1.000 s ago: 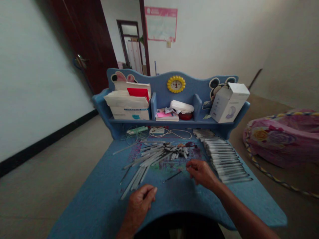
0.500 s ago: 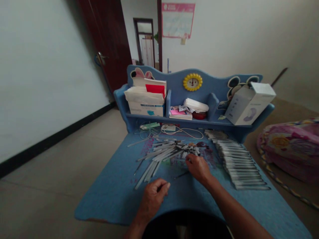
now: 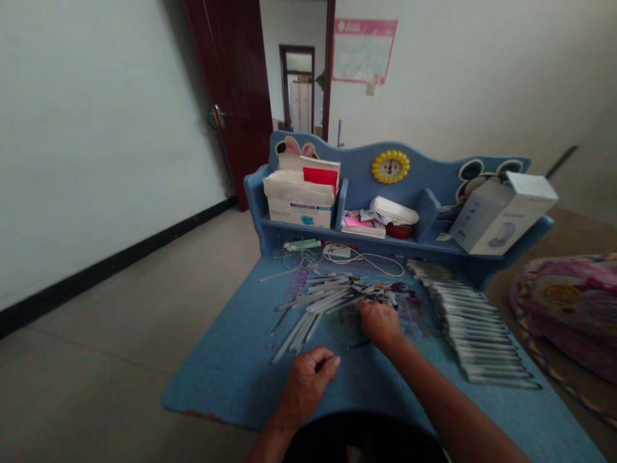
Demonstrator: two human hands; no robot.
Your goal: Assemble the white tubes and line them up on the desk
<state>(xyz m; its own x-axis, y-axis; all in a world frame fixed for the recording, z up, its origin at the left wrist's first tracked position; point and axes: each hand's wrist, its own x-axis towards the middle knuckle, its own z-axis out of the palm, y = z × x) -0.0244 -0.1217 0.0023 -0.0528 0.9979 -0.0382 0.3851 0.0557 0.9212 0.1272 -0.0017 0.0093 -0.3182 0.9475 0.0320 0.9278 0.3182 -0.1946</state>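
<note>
A loose pile of thin whitish sticks [image 3: 321,299], which look like pen refills or slim pens in clear sleeves, lies on the blue table [image 3: 226,360]. At the pile's right end is my right hand [image 3: 380,321], its fingers closed and pointing down at the sticks; what they pinch is hidden. My left hand [image 3: 311,379] rests near the table's front, fingers curled and thumb against the forefinger, below the pile's lower ends. Anything inside it is too small to tell. A thin dark stick [image 3: 357,345] lies between the hands.
Similar sticks with dark ends form a neat row [image 3: 475,325] on the right. Behind stand a blue shelf [image 3: 357,154], a mask box [image 3: 301,212], a white box [image 3: 504,218] and a yellow flower clock [image 3: 390,167]. A white cord [image 3: 369,256] lies below the shelf.
The camera has turned slightly left, so the scene sits further right. My right hand has shifted a little left against the pile. My left hand keeps its curled pose.
</note>
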